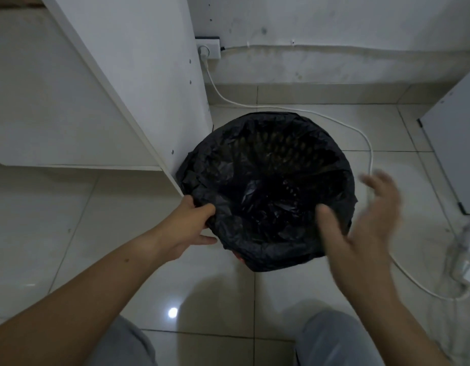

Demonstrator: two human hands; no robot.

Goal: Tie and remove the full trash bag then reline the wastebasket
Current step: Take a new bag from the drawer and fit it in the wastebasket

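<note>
Two hands work at the wastebasket (244,262), which stands on the floor beside a white cabinet (139,75). Left hand (187,225) pinches the black liner (268,180) at the rim's near-left edge. Right hand (366,225), blurred, fingers spread wide, hovers over the near-right rim, holding nothing.

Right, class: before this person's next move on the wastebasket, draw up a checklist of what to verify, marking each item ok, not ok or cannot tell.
1. Black bag folded over the wastebasket rim all round: ok on the far and side edges; the near edge is partly hidden by the hands.
2. Left hand gripping the bag edge: ok, fingers pinch the plastic at the near-left rim.
3. Right hand holding anything: not ok, it is open and blurred.
4. Bag pushed down inside: ok, the basket's mesh shows through it.
5. White cable clear of the basket: cannot tell, it runs close behind.
6. Old full bag out of the way: cannot tell.
</note>
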